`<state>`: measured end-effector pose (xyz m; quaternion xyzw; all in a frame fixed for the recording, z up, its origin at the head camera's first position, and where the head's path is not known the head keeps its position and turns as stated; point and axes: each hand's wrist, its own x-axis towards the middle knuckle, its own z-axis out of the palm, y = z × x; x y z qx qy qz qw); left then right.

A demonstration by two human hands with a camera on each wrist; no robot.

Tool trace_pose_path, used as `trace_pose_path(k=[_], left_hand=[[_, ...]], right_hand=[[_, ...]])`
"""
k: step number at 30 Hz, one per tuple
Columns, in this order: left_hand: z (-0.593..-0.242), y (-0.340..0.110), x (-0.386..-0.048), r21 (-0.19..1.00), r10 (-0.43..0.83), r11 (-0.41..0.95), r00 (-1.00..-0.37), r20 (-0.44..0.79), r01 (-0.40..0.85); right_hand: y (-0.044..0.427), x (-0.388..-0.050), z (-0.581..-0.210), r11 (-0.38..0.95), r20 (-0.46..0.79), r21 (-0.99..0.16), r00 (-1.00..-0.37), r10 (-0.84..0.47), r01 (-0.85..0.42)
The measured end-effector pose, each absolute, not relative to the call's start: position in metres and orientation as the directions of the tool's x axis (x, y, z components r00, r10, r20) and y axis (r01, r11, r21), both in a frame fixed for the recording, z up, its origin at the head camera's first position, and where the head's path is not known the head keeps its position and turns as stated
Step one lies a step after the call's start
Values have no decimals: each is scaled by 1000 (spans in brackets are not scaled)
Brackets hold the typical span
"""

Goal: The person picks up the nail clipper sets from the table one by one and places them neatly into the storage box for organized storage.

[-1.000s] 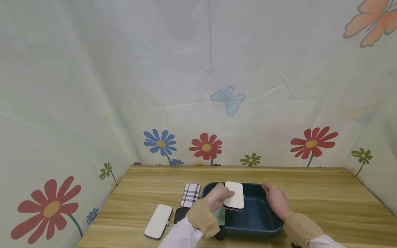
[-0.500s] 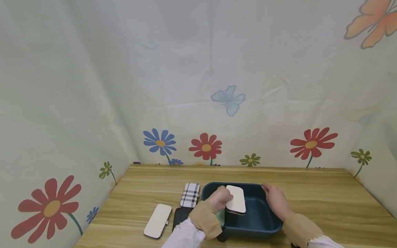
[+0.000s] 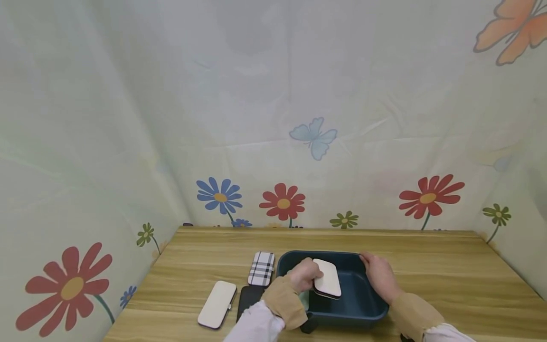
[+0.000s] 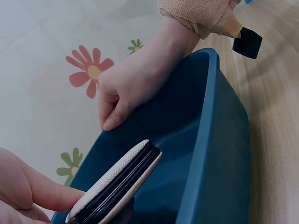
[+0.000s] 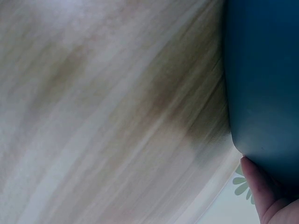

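My left hand [image 3: 305, 274] pinches a flat white case [image 3: 328, 279] with rounded corners and holds it tilted over the dark blue bin [image 3: 365, 294]. In the left wrist view, the white case [image 4: 117, 182] shows a black band along its side, and the fingers [image 4: 53, 196] hold its near end. My right hand [image 3: 381, 275] grips the bin's rim at the far right corner. A pale green thing [image 3: 305, 300] lies at the bin's left end, mostly hidden behind my left wrist.
To the bin's left on the wooden table [image 3: 171, 285] lie a plaid case [image 3: 261, 269], a black case [image 3: 249, 299] partly behind my left sleeve, and another white case [image 3: 217, 305] with a small clasp. A flowered curtain [image 3: 367, 166] stands behind the table.
My left hand has lowered the white case slightly toward the bin and a little to the right, tilting it more. The right hand stays on the rim.
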<state>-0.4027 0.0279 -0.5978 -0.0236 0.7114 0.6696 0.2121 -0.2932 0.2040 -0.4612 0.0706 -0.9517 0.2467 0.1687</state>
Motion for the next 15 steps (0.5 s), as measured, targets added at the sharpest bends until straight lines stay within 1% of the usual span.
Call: trace_pose_path(k=[2, 4, 6, 8, 11, 13, 14, 15], left_hand=[[-619, 31, -417, 937, 242, 90, -905, -350, -338], [-639, 32, -429, 941, 255, 68, -906, -337, -331], [-648, 33, -434, 943, 251, 69, -910, -331, -324], [-641, 33, -429, 944, 252, 82, -910, -330, -320], [-611, 32, -408, 937, 245, 127, -906, -346, -324], [-607, 31, -405, 937, 257, 116, -901, -349, -330], [-595, 30, -397, 936, 254, 118, -901, -351, -331], [-594, 31, -395, 933, 247, 123, -900, -358, -337]], right_hand=[[204, -293, -461, 868, 348, -448, -936, -51, -213], [204, -294, -461, 869, 342, -448, -938, -52, -211], [203, -294, -460, 867, 343, -450, -938, -53, -213], [203, -294, -460, 866, 345, -452, -937, -52, -214], [203, -294, -460, 865, 355, -451, -933, -52, -220], [202, -294, -459, 865, 362, -450, -931, -52, -223], [202, -294, -459, 865, 367, -448, -929, -51, -225], [202, -294, -459, 865, 370, -447, -928, -50, -226]])
